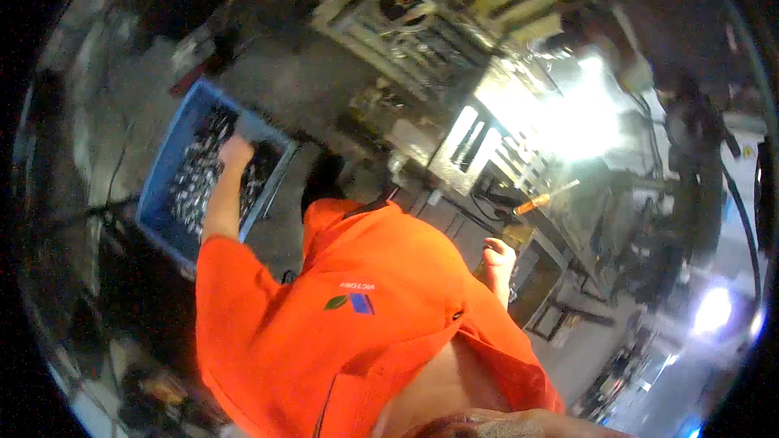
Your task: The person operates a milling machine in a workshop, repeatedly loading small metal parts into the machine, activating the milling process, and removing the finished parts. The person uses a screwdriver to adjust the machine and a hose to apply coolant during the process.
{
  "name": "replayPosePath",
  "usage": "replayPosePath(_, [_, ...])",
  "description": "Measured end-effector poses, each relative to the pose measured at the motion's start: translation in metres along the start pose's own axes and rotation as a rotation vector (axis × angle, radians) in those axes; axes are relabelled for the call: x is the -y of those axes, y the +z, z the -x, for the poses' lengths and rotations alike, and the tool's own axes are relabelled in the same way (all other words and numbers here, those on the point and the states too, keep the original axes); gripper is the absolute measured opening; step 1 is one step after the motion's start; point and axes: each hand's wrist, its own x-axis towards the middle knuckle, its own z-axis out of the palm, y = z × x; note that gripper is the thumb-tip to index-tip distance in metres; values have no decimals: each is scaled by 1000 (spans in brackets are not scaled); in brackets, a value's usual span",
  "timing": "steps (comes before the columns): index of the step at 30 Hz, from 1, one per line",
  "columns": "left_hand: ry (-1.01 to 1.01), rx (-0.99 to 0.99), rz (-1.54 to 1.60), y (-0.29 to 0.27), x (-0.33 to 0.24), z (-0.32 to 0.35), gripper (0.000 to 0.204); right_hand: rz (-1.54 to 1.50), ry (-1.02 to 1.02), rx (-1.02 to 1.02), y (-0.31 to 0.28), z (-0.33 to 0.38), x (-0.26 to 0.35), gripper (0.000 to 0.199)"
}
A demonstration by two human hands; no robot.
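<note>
My left hand [237, 151] reaches out over a blue plastic bin [165, 164] on the left. Heaped in the bin are many small shiny metal pieces [193, 181]. The fingers of that hand look curled in, and blur hides whatever they may hold. On the right, beside the lower end of a machine [464, 139], is my right hand [498, 255]. Its fingers are bent closed, and what is in them, if anything, cannot be made out. A tool with an orange handle [531, 204] lies slightly beyond it on the machine.
A bright work lamp [580, 118] glares over the machine bed. A round dial-like part [403, 5] sits at the machine's far end. To the right of my right hand stands an open metal tray or frame [542, 280]. Dark cables hang at the far right.
</note>
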Motion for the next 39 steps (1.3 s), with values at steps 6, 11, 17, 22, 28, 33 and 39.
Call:
replayPosePath(6, [164,-67,-36,33,7,-17,34,-25,81,-14,-1,20,-1,35])
replayPosePath(11, [185,-153,32,1,29,-13,33,-61,128,-52,-3,41,2,37])
replayPosePath(17, [345,-84,1021,-101,6,44,21,-60,136,-94,-4,54,12,35])
replayPosePath(22, [731,107,1094,-161,-136,165,22,-366,-257,123,0,35,121,33])
replayPosePath(28, [1107,672,1138,-147,-252,256,11,-116,-941,19,24,23,222,41])
replayPosePath(33, [1120,740,1173,-135,-258,264,13,-111,-958,-57,22,13,212,35])
replayPosePath(39, [1094,849,1144,-138,-255,255,17,-142,-950,-36,34,6,207,33])
